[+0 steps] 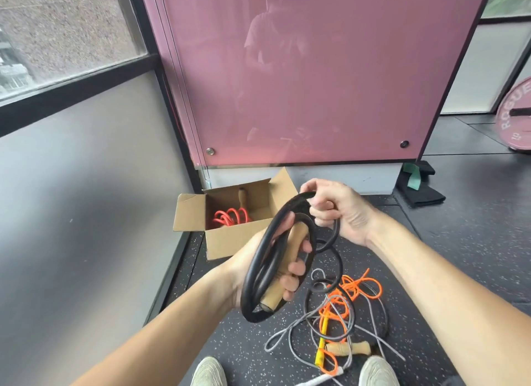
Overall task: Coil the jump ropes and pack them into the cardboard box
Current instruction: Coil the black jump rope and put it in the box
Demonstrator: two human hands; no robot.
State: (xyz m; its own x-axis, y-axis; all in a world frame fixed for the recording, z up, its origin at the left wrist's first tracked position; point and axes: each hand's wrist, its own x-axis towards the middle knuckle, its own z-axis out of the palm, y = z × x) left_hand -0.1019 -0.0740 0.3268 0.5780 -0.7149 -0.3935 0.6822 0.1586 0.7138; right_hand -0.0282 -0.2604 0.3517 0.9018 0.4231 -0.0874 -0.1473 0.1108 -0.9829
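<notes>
Black jump rope [260,256]: left hand [291,279] grips coils, right hand [339,210] pinches a loop; its tail may snag the tangled ropes [356,288].

A single wide-angle view came from the person's head, facing forward and steeply down. The floor [238,342] and the person's own shoes [209,371] sat near the bottom edge, the cardboard box [230,243] lay a little farther ahead, and a pink panel [316,84] filled the top.

A pink weight plate [517,118] at the right edge of the frame reads "ROGUE", cut off, with a small "10" below it.
</notes>
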